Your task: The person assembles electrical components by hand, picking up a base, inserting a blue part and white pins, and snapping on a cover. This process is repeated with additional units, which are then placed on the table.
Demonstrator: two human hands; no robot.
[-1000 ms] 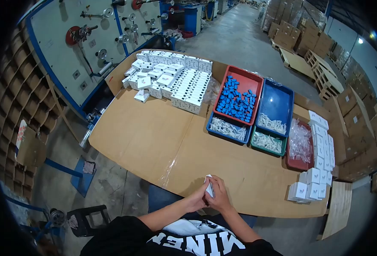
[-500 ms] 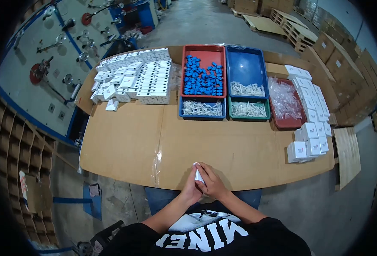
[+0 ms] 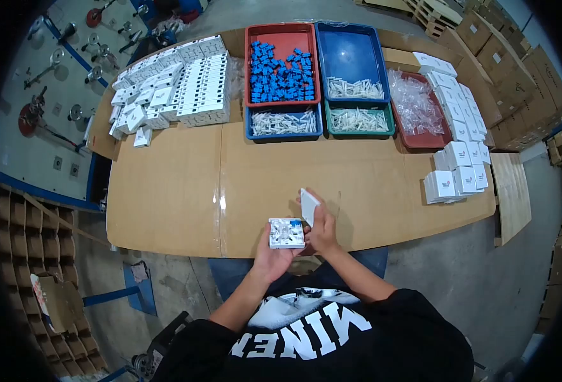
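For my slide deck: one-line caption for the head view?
Left hand holds an open small white square box, right hand a flat white lid, over the cardboard-covered table.

Even overhead light, fairly bright; soft shadows only. Mild glare on tape strip on the table (image 3: 166, 191), near left. Strong fisheye bending, black vignette corners. Centre sharp, edges softer.

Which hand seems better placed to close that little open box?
Right, probably: the right hand holds the flat white lid beside the open white square box, which the left hand cradles.
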